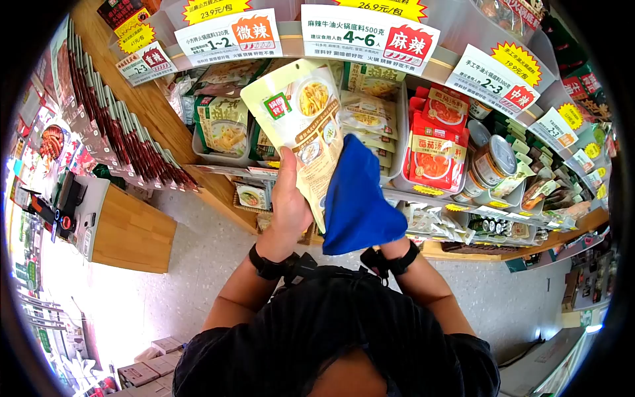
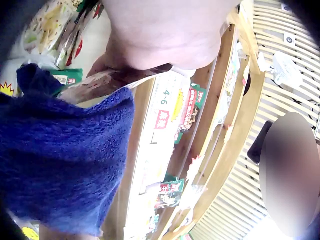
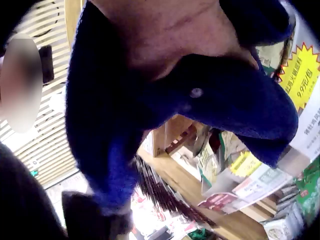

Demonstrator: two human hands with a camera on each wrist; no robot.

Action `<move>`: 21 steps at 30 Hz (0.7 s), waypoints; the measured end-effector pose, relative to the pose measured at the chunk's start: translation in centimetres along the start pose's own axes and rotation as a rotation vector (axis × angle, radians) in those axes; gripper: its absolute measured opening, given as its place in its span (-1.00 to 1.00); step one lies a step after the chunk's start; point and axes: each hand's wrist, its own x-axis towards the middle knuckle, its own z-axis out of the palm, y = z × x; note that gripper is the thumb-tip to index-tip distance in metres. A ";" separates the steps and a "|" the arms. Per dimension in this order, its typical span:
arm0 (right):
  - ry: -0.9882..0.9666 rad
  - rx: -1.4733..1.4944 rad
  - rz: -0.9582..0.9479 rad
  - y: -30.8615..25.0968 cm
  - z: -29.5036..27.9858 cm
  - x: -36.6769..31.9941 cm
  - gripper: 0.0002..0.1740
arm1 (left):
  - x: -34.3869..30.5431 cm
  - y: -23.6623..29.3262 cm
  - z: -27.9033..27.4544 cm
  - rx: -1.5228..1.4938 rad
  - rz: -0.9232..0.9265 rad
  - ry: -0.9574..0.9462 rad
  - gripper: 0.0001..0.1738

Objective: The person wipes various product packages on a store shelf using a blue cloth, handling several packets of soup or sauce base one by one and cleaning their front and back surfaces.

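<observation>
My left hand [image 1: 289, 202] holds a cream food pouch [image 1: 311, 126] by its left edge, thumb along the front. A noodle picture and a green label show on the pouch, which is tilted above the shelf. Against its lower right side lies a blue cloth [image 1: 364, 198], draped over my right hand [image 3: 175, 40]. That hand grips the cloth, whose folds hide the fingers. Seen from the left wrist, the fuzzy cloth [image 2: 65, 155] hangs beside the pouch's edge.
Clear bins of seasoning packets [image 1: 223, 126], red tomato soup packets [image 1: 433, 155] and cans [image 1: 496, 159] fill the shelf ahead. Price cards [image 1: 370, 36] line the upper edge. Upright packets [image 1: 126, 119] stand in a row at left, near a wooden counter [image 1: 135, 228].
</observation>
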 end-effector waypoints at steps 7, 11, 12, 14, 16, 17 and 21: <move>-0.028 -0.067 -0.050 -1.7 0.9 -1.6 -0.70 | 0.2 -2.1 -0.5 0.539 0.142 -0.067 -0.19; -0.044 -0.126 -0.003 -1.2 0.6 -2.0 -0.70 | 0.2 -2.7 -0.8 0.739 0.144 -0.162 -0.18; -0.053 -0.149 0.013 -1.2 0.5 -2.2 -0.70 | 0.2 -2.8 -0.6 0.769 0.172 -0.188 -0.24; -0.057 -0.183 0.038 -0.9 0.3 -2.5 -0.70 | -0.1 -3.0 -0.7 1.001 0.167 -0.217 -0.37; -0.059 -0.223 0.061 -0.6 -0.1 -2.8 -0.70 | -0.4 -3.0 -0.6 1.188 0.165 -0.211 -0.45; -0.059 -0.248 0.074 -0.4 -0.3 -2.9 -0.70 | -0.5 -2.8 -0.8 1.227 0.158 -0.208 -0.46; -0.129 -0.387 0.172 0.5 -1.6 -2.9 -0.69 | -0.3 -1.3 -2.4 1.266 0.277 -0.113 -0.31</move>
